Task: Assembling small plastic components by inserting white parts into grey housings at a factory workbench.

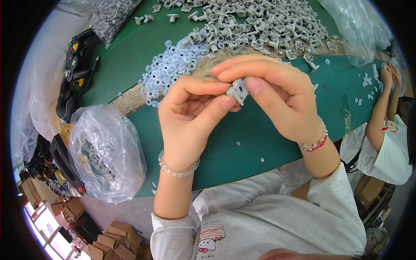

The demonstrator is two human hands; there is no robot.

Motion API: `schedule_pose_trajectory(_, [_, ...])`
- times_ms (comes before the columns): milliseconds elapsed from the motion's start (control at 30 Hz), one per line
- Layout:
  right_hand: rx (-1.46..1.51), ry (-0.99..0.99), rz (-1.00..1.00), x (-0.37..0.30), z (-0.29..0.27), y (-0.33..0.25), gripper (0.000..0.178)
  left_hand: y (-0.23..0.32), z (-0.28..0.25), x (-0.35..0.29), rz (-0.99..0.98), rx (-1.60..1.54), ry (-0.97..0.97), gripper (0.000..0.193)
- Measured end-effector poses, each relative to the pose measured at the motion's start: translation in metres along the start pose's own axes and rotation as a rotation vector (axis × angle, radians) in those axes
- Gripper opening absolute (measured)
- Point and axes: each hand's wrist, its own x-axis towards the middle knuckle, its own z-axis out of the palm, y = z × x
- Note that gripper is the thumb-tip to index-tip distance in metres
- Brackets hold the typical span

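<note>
Between my two hands, above the green table, is a small grey plastic part [238, 92] with a square-looking base and a dark hole in its face. My left hand [184, 119] pinches it between thumb and forefinger. My right hand [284, 97] is closed around the part's other side, the thumb against its edge and the fingers curving over the top. Whether a washer sits in the hole I cannot tell. Just beyond my left hand lies a heap of pale blue translucent rubber washers [167, 69]. A large pile of similar grey parts [264, 26] spreads behind my hands.
A clear plastic bag [108, 151] of parts hangs at the table's left edge. Black game controllers [71, 65] lie at the far left. At the right, another person's hands [390, 76] are over the green table [208, 160]. Cardboard boxes [115, 240] stand on the floor.
</note>
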Motion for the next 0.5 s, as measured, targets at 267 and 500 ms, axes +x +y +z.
schedule_pose_trajectory(267, [0.267, 0.042, 0.164, -0.002, 0.009, -0.004, 0.028, 0.011, 0.001, -0.003, 0.031, 0.015, 0.014, 0.018])
schedule_pose_trajectory(500, [-0.809, 0.017, -0.230, 0.005, 0.023, 0.033, 0.030, 0.112, -0.032, -0.047, 0.713, 1.100, 0.484, 0.015])
